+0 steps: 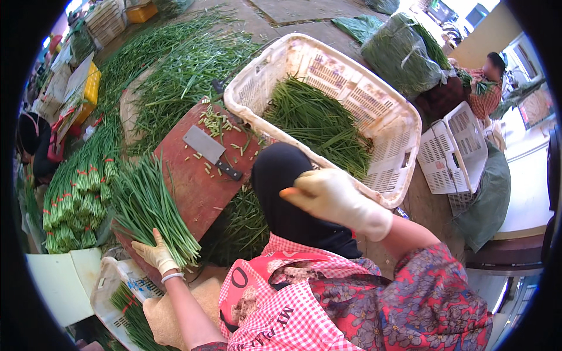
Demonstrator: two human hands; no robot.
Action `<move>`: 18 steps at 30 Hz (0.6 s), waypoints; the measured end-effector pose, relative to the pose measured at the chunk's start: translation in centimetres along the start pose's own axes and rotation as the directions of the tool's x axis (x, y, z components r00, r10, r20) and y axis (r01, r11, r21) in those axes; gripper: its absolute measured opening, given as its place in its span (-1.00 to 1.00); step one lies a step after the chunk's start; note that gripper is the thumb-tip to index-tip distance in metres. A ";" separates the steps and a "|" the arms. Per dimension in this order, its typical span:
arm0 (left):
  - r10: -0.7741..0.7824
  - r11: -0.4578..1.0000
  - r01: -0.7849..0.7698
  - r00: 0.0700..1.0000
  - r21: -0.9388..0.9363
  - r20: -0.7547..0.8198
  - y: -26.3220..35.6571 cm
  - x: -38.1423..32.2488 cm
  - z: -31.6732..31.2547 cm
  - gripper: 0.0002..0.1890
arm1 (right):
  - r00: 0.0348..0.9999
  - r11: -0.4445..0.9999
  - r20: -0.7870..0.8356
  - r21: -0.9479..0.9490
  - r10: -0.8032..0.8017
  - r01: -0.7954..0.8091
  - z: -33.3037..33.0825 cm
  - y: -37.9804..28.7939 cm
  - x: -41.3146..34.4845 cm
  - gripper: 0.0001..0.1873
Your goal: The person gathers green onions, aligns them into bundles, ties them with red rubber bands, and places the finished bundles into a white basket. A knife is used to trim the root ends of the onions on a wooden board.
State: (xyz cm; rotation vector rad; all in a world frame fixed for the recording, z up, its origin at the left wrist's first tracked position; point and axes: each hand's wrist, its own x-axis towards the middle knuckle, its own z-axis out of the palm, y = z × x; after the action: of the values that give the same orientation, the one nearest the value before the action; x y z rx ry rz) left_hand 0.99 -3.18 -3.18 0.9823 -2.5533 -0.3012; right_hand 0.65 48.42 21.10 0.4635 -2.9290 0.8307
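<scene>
My left hand [156, 254], in a pale glove, rests against the cut-end side of a loose bundle of long green garlic chives [153, 210] at the left edge of a red board [193, 188]. Whether its fingers grip the bundle is not plain. A cleaver [204, 144] with a black handle lies flat on the board among short chopped stem pieces [215, 123]. My right hand [327, 197], gloved too, is raised above my dark-trousered knee, near the rim of a large white plastic crate [246, 115]. Its fingers are curled and its palm side is hidden. Loose green leaves [316, 125] lie in the crate.
Chive bundles with red ties [79, 197] are stacked at the left. Loose leaves [189, 66] cover the floor beyond the board. A white crate [109, 281] with chives stands at lower left. More white crates [456, 153] and a seated person [485, 94] are at the right.
</scene>
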 end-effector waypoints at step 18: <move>0.559 0.751 -0.075 0.602 -0.656 0.571 14.4 -15.9 -10.5 -0.43 | 0.583 0.561 0.344 0.172 0.736 -0.810 3.4 40.9 0.4 -0.59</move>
State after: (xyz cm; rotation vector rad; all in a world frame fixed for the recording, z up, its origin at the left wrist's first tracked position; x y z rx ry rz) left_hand 7.69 17.50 6.71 0.0767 -2.9151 -1.5506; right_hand -12.02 79.61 -2.34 -0.9289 -3.1783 1.4115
